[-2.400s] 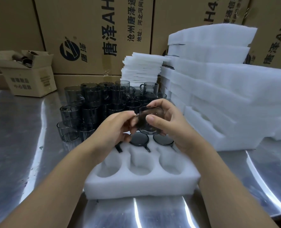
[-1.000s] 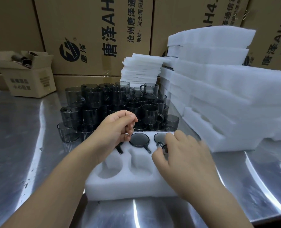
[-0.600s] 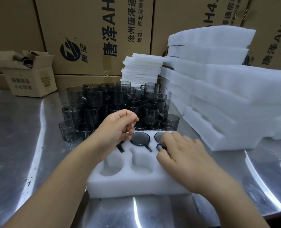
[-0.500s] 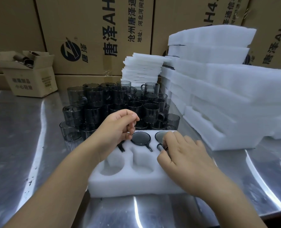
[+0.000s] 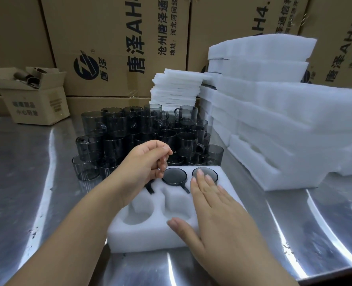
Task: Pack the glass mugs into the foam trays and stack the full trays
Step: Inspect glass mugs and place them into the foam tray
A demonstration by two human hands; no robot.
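A white foam tray with round pockets lies on the steel table in front of me. Smoky glass mugs sit bottom-up in its far row, one in the middle and one at the right. My right hand lies flat with straight fingers over the tray's right side, fingertips on the far right mug; whatever is under the palm is hidden. My left hand hovers over the far left pocket with loosely curled fingers, holding nothing. A cluster of loose stacked mugs stands just behind the tray.
Stacks of foam trays rise at the right, with thin foam sheets behind the mugs. Large printed cartons wall the back. A small open carton sits at the far left on the steel table.
My right hand brought the mug down from in front of me into the tray's right side, then flattened over it. My left hand let go and stayed over the far left pocket.
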